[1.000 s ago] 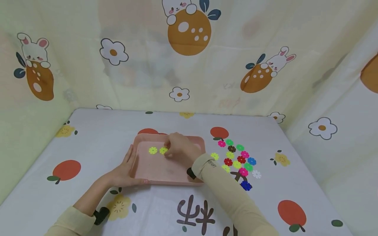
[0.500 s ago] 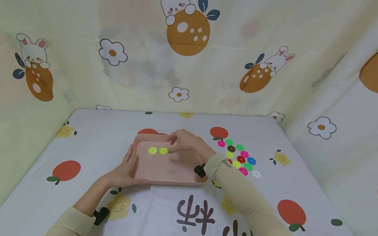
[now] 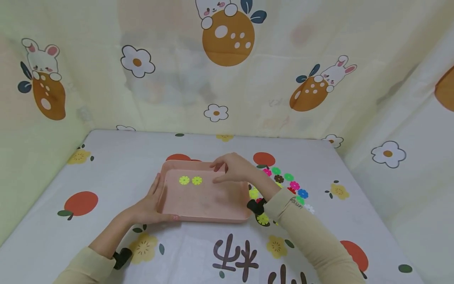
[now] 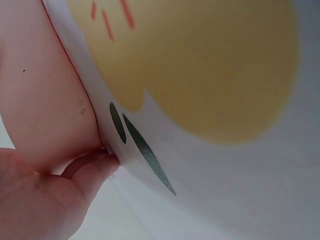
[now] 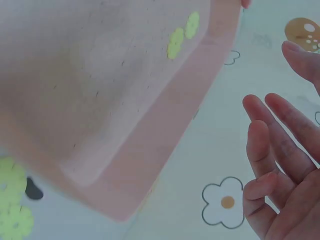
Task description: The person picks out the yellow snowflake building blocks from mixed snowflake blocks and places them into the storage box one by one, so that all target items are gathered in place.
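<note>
A pink rectangular tray [image 3: 203, 203] lies on the table in the head view, with two yellow flower-shaped pieces [image 3: 196, 180] side by side on its floor. My left hand [image 3: 150, 207] holds its near left corner, fingers along the left side and thumb along the front edge. The left wrist view shows that hand [image 4: 45, 200] against the tray's outer wall [image 4: 50, 100]. Over the tray's right half is my right hand [image 3: 232, 169], fingers spread and holding nothing. The right wrist view shows the loose fingers [image 5: 280, 145] apart from the yellow pieces [image 5: 175, 43].
Right of the tray lie several loose flower-shaped pieces [image 3: 294, 185] in green, pink, blue, brown, red, white and yellow, partly hidden by the right forearm. The tablecloth [image 3: 117, 169] has printed fruit and flowers. A patterned curtain [image 3: 170, 102] hangs behind the table.
My right hand has let go of the second yellow piece, lifted away and moved right over the tray, its fingers spreading. My left hand stays at the tray's corner.
</note>
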Action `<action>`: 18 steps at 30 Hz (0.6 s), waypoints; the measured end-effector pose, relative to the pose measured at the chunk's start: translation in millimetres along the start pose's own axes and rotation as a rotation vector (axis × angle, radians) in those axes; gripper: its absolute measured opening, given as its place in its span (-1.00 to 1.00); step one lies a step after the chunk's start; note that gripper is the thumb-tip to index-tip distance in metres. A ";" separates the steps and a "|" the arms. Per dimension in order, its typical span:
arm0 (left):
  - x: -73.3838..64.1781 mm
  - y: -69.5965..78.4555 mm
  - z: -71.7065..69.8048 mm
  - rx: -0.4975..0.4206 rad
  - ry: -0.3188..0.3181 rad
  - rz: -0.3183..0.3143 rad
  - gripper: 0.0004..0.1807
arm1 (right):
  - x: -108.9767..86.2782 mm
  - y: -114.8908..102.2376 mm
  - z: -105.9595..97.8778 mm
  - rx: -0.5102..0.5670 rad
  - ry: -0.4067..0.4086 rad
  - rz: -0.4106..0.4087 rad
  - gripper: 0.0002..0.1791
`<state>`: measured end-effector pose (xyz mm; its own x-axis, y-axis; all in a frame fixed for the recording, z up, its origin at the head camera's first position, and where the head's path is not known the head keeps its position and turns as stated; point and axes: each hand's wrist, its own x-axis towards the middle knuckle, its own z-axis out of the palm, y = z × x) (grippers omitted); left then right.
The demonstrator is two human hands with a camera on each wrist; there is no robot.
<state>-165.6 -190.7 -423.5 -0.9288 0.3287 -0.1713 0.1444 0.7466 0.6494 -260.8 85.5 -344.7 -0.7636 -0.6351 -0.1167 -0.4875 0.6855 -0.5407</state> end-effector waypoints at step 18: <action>0.7 -0.4 -0.7 0.014 0.001 0.013 0.43 | -49.0 26.5 -13.8 -0.017 0.142 -0.009 -0.53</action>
<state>-166.6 -191.1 -423.4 -0.9272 0.3377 -0.1621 0.1611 0.7500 0.6415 -242.1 139.8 -341.7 -0.8109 -0.5851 0.0075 -0.5005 0.6869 -0.5270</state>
